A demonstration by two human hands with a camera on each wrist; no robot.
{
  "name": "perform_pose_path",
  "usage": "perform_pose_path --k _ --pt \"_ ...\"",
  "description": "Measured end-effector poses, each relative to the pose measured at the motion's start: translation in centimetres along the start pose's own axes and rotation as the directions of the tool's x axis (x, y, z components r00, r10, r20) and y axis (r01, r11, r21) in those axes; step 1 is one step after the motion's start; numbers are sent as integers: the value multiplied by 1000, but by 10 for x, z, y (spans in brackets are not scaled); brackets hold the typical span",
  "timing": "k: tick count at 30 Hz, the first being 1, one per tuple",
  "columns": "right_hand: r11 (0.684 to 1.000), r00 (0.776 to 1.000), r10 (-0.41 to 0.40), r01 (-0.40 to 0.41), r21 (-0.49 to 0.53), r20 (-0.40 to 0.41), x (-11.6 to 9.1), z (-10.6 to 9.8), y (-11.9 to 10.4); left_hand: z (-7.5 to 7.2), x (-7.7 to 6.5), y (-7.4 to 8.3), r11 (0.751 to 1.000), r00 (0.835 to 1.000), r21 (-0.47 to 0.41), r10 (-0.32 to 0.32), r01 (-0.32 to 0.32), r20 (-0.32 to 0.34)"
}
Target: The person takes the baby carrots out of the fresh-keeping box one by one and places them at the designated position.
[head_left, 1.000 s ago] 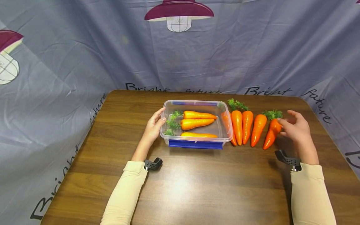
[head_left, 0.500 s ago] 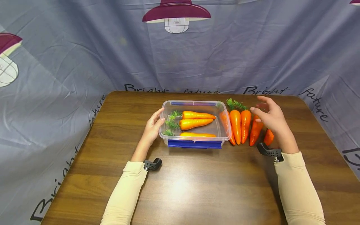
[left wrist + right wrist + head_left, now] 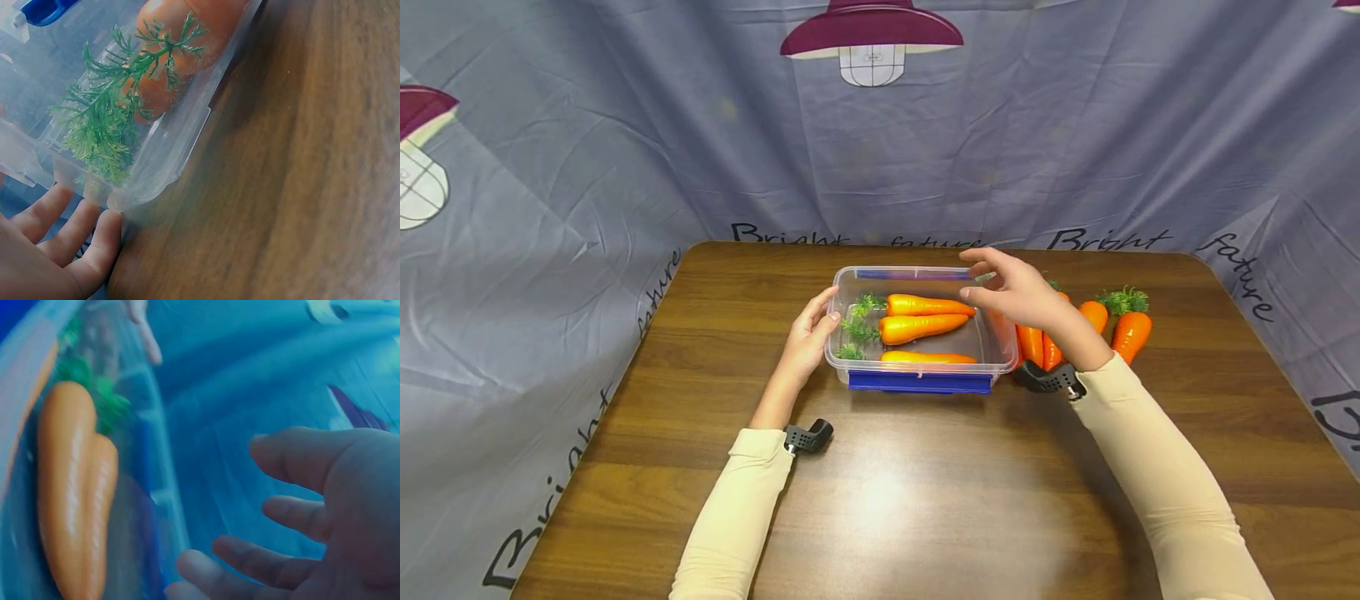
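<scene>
A clear plastic food container (image 3: 1000, 367) with blue side clips stands on the table. Three carrots (image 3: 925, 329) with green feathery tops (image 3: 100, 131) lie in it, tips pointing right. My left hand (image 3: 805, 337) rests against the container's left end, its fingertips (image 3: 103, 222) touching the outside of the wall. Over the right end hovers my right hand (image 3: 1018, 292), fingers spread apart and holding nothing. In the right wrist view, two carrots (image 3: 69, 475) lie side by side next to that hand. To the right, several more carrots (image 3: 1131, 333) lie in a row, partly hidden by the right forearm.
The brown wooden table (image 3: 880, 492) reaches back to a grey-blue curtain (image 3: 700, 125) printed with lamps and lettering. Black wrist cameras (image 3: 808, 436) sit on both forearms.
My right hand has moved left from the rightmost carrot, across the row, to above the container's right end, carrying nothing. The left hand and container have stayed in place.
</scene>
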State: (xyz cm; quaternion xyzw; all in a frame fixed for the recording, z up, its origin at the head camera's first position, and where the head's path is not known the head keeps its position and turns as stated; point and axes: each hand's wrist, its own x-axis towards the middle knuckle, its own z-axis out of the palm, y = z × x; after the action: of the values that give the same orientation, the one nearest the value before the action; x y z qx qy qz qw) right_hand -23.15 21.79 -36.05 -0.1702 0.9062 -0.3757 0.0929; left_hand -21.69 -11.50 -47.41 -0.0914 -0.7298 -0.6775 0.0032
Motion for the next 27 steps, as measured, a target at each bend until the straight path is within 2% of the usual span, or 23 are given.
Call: perform_pose_path --k 5,9,11,16,18,20,23,27 --pt "994 982 -96 103 -33 162 17 28 -11 0 0 1 1000 1000 -13 -7 7 1" --pt "984 944 -113 150 -96 311 25 48 -18 1 0 3 1000 1000 -15 -18 18 0" --pt "976 915 -107 171 -133 388 29 55 -20 1 -1 4 1000 1000 -16 -20 20 -2" --pt "970 822 -78 193 -146 564 36 71 -20 3 -1 3 1000 1000 -13 -22 22 -4" --pt "971 797 -53 181 -155 602 38 76 -20 3 -1 2 1000 1000 -4 -22 22 -3" --pt "970 783 -31 173 -168 622 40 79 -20 3 -1 2 1000 1000 2 -21 21 -2" --pt "970 776 -27 171 -170 630 41 81 -20 3 -1 2 1000 1000 4 -17 17 -3" --pt "969 771 -70 204 -142 633 41 81 -18 2 -2 3 1000 1000 1 -15 15 -5"
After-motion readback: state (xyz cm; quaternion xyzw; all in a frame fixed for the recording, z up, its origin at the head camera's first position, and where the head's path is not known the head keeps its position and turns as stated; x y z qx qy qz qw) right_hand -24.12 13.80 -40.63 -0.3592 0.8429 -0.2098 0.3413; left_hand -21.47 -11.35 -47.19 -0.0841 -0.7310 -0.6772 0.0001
